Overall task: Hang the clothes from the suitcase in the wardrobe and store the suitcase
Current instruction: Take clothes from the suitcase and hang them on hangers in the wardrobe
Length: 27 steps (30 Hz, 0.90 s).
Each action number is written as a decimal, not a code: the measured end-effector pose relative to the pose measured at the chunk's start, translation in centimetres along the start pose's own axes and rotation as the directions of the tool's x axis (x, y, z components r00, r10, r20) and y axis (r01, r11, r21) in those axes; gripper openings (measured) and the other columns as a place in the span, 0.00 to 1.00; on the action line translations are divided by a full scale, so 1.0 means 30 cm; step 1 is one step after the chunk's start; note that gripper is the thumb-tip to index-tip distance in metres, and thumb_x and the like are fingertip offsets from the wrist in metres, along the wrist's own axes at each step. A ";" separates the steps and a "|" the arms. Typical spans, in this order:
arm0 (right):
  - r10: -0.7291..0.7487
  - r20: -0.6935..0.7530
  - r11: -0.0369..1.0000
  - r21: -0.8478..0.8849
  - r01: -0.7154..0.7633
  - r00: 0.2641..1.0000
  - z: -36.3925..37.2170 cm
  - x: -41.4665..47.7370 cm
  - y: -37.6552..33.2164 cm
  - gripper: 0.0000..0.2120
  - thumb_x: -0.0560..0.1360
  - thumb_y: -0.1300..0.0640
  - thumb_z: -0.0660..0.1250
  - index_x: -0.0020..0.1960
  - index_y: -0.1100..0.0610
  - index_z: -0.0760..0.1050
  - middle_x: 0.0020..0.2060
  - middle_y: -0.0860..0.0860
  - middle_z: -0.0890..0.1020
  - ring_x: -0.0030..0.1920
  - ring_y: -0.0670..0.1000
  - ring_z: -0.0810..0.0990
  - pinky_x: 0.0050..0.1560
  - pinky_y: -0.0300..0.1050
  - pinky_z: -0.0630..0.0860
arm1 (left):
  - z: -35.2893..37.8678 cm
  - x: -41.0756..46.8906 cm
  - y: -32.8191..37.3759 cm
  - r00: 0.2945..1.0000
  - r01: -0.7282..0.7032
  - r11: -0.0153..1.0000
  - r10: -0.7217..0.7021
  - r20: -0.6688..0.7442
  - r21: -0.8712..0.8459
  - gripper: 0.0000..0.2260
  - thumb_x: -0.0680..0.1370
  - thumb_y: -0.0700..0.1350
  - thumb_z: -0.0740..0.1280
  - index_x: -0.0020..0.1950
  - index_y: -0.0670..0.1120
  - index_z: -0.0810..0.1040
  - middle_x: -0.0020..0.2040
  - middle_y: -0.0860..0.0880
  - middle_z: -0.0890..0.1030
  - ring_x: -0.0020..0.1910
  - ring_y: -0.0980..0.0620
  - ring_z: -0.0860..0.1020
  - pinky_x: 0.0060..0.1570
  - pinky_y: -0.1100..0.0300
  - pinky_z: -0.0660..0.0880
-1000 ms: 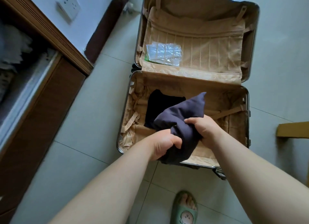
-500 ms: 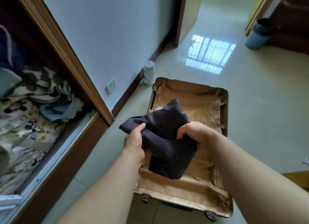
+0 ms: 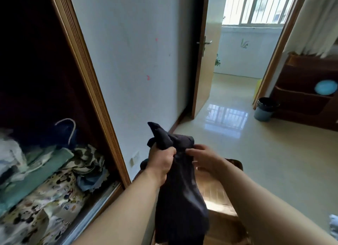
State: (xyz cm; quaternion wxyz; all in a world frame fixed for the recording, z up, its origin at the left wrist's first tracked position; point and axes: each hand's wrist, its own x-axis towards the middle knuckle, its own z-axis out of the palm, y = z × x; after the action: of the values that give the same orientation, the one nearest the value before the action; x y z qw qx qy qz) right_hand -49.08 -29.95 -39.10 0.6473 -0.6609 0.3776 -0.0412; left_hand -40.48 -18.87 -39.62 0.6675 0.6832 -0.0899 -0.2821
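A dark navy garment (image 3: pixel 180 195) hangs crumpled in front of me at chest height. My left hand (image 3: pixel 161 160) is clenched around its upper part, a peak of cloth sticking up above the fist. My right hand (image 3: pixel 204 158) pinches the cloth's right edge with its fingertips. Below and behind the garment lies the open tan-lined suitcase (image 3: pixel 217 199), mostly hidden by my arms. The wardrobe (image 3: pixel 54 116) stands open on the left, its wooden frame edge close to my left arm.
Piled patterned and green fabrics (image 3: pixel 45 186) fill the wardrobe's lower shelf, with a dark bag's cord handle (image 3: pixel 70 129) above. A white wall, a wall socket (image 3: pixel 135 158), an open door (image 3: pixel 203 76), a grey waste bin (image 3: pixel 265 108) and a dark wooden shelf (image 3: pixel 307 91) lie ahead.
I have lifted the navy garment out of the suitcase and up. My view rose from the floor to the room, and the garment now hangs longer from my left fist.
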 end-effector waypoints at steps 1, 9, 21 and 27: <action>-0.053 0.006 0.997 0.063 0.053 0.999 0.002 -0.020 -0.068 0.10 0.77 0.56 0.67 0.54 0.61 0.77 0.46 0.60 0.81 0.41 0.52 0.78 0.40 0.41 0.74 | 0.009 -0.025 0.029 0.998 -0.067 0.995 0.066 0.024 0.073 0.12 0.73 0.33 0.63 0.52 0.45 0.79 0.43 0.42 0.83 0.44 0.43 0.81 0.46 0.49 0.81; -0.140 0.004 0.982 -0.125 0.139 0.990 -0.015 -0.212 -0.451 0.16 0.71 0.54 0.74 0.55 0.62 0.80 0.48 0.55 0.84 0.47 0.52 0.83 0.50 0.49 0.81 | 0.028 -0.169 0.285 0.911 -0.412 0.742 0.328 0.249 0.529 0.13 0.75 0.46 0.64 0.59 0.49 0.76 0.55 0.48 0.78 0.52 0.50 0.78 0.56 0.52 0.76; -0.283 -0.140 0.947 -0.200 0.253 0.949 -0.021 -0.371 -0.711 0.10 0.78 0.63 0.55 0.40 0.58 0.69 0.38 0.54 0.73 0.41 0.55 0.75 0.47 0.51 0.78 | -0.137 -0.288 0.636 0.939 -0.262 0.964 0.264 -0.221 0.041 0.05 0.75 0.45 0.70 0.46 0.44 0.78 0.45 0.48 0.81 0.44 0.51 0.80 0.41 0.62 0.76; -0.369 -0.182 0.923 -0.182 0.338 0.911 -0.037 -0.444 -0.843 0.14 0.79 0.63 0.54 0.34 0.58 0.65 0.31 0.52 0.69 0.30 0.49 0.68 0.30 0.42 0.67 | -0.212 -0.318 0.762 0.953 -0.224 0.972 0.233 -0.194 0.072 0.10 0.69 0.43 0.68 0.46 0.43 0.72 0.43 0.42 0.77 0.41 0.45 0.76 0.42 0.51 0.75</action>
State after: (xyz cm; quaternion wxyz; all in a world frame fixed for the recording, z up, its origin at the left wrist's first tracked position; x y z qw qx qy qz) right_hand -47.89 -26.64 -10.73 0.5347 -0.7557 0.3205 -0.2007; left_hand -39.33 -10.76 -15.40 0.6843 0.7094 -0.1074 -0.1302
